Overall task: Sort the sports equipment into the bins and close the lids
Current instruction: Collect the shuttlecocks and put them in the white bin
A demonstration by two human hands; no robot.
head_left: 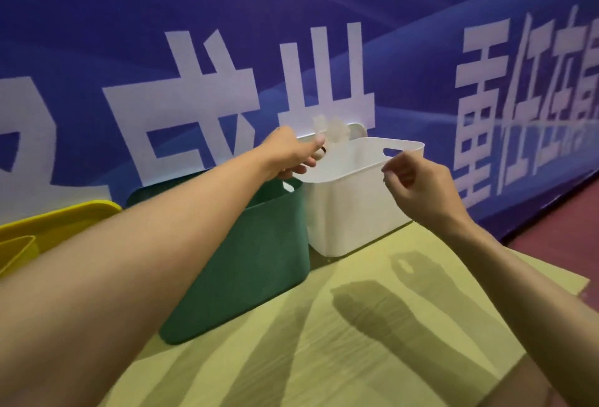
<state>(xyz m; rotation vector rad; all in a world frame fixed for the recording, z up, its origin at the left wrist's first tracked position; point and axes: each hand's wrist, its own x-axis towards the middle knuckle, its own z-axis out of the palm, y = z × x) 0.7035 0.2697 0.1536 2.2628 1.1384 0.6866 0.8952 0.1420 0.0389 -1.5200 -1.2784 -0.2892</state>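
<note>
Three bins stand in a row on a pale yellow-green table: a white bin [350, 209] at the right, a green bin [252, 264] in the middle and a yellow bin [48, 222] at the left edge. My left hand [288, 154] reaches over the green bin to the white bin's far left corner and pinches blurred white shuttlecocks [329, 129] above the opening. My right hand [421, 188] hovers at the white bin's near right rim, fingers curled, with nothing visible in it. A white lid [356, 129] stands behind the white bin. I cannot see inside the bins.
A blue banner wall [291, 34] with large white characters rises directly behind the bins. The table [356, 325] ends at the right, where dark red floor [567, 238] shows. My left forearm crosses in front of the green and yellow bins.
</note>
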